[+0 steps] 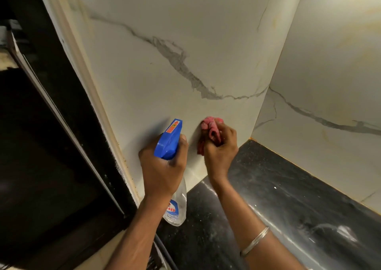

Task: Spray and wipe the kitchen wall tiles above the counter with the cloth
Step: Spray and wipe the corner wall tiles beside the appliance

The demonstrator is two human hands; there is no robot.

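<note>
White marble-look wall tiles (165, 74) with grey veins rise above a black speckled counter (268, 197). My left hand (162, 166) grips a clear spray bottle (177, 203) by its neck; the blue trigger head (169, 140) points up at the tile. My right hand (220, 148) holds a bunched pink cloth (210, 125) pressed against the lower part of the tile, just above the counter. Part of the cloth is hidden in my fist.
A second tiled wall (319, 84) meets the first at a corner on the right. A cream door or window frame (86, 80) borders the tile on the left, with a dark opening (41, 146) beyond it. A metal bangle (255, 241) sits on my right forearm.
</note>
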